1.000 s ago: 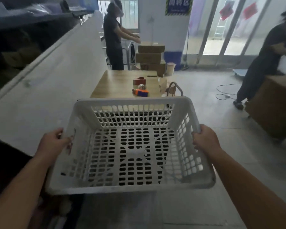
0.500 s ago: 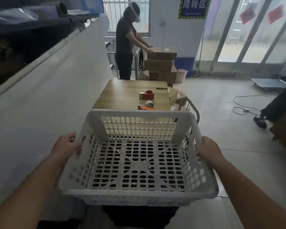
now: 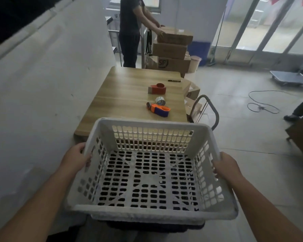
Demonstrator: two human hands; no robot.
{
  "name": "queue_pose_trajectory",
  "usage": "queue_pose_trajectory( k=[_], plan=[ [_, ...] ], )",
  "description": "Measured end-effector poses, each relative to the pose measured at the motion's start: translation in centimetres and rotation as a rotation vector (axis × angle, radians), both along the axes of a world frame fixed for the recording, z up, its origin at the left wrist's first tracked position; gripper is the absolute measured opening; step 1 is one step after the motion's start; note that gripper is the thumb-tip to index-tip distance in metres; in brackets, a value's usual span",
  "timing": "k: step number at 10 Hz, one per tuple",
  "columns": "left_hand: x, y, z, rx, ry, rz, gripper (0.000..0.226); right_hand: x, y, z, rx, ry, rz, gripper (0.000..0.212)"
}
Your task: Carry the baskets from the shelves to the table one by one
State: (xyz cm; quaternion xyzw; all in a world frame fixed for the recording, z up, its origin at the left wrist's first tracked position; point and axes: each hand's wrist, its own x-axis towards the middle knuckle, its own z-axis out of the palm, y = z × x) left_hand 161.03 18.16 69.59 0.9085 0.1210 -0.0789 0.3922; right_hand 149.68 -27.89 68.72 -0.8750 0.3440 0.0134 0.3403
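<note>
An empty white perforated plastic basket point(image 3: 152, 213) is held level in front of me, low in the view. My left hand point(image 3: 76, 158) grips its left rim and my right hand point(image 3: 226, 165) grips its right rim. The wooden table point(image 3: 128, 95) stands just beyond the basket's far edge, which overlaps the table's near end in the view.
On the table lie a red tape dispenser point(image 3: 157, 88), a tape roll point(image 3: 160, 100), an orange-and-blue dispenser point(image 3: 160, 110) and a pen point(image 3: 174, 80). A white wall point(image 3: 42, 84) runs along the left. A trolley handle point(image 3: 208, 110) and boxes stand right of the table. A person point(image 3: 131, 32) handles stacked cartons point(image 3: 171, 51) behind it.
I have walked closer to the table with the basket in both hands; the table looms larger and the basket's far rim now reaches its near end.
</note>
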Motion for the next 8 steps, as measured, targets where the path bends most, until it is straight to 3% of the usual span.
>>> queue_pose_trajectory(
  k=[2,3,5,6,8],
  plan=[
    [0.3,0.2,-0.8,0.028,0.050,0.022,0.028,0.2,0.4,-0.3,-0.006,0.041,0.023,0.005],
    [-0.1,0.3,-1.2,0.038,0.048,0.018,0.026,0.0,1.0,-0.2,-0.064,0.057,0.049,0.016],
    [0.0,0.0,-1.3,0.176,0.049,0.010,0.020,-0.4,2.6,0.2,-0.229,0.096,0.148,0.061],
    [0.0,-0.5,-1.3,0.201,0.046,-0.015,0.021,-0.8,2.3,0.6,-0.177,0.053,0.131,0.061],
    [-0.9,1.7,-0.3,-0.154,0.147,0.000,0.029,-4.4,-0.5,1.3,0.152,-0.152,-0.051,0.041]
  ],
)
